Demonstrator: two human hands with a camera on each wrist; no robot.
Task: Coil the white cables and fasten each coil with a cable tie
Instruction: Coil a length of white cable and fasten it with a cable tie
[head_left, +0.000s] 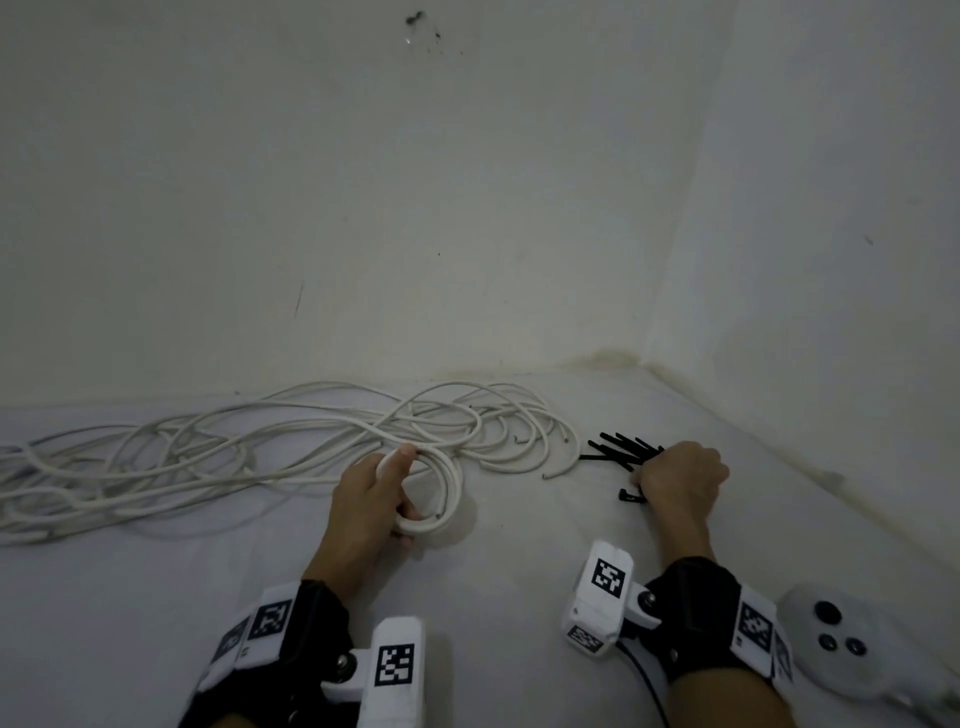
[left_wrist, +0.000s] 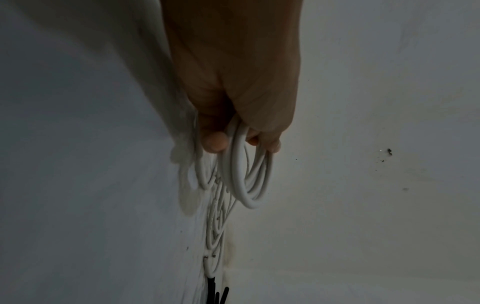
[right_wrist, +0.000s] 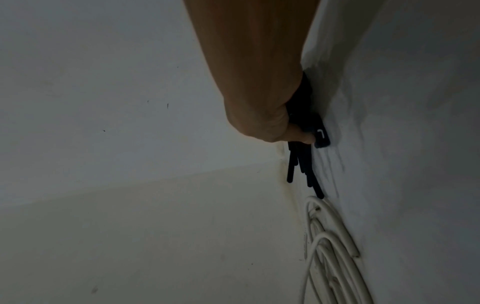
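White-sheeted surface in a wall corner: left hand (head_left: 371, 499) grips one finished coil (head_left: 434, 493), untied; right hand (head_left: 680, 480) closes on the black cable ties (head_left: 621, 449); the loose white cables (head_left: 208, 457) remain uncoiled.

The head camera looked forward and down from above both wrists, taking in the white sheet (head_left: 519, 597), the wall (head_left: 363, 208) and the corner at right of centre. Each wrist camera sat close behind its hand, rolled sideways so the sheet stood vertical. All three views shared the loose cables (head_left: 260, 447) (left_wrist: 215, 226) (right_wrist: 330, 257) and black ties (head_left: 623, 449) (left_wrist: 215, 292) (right_wrist: 303, 164).
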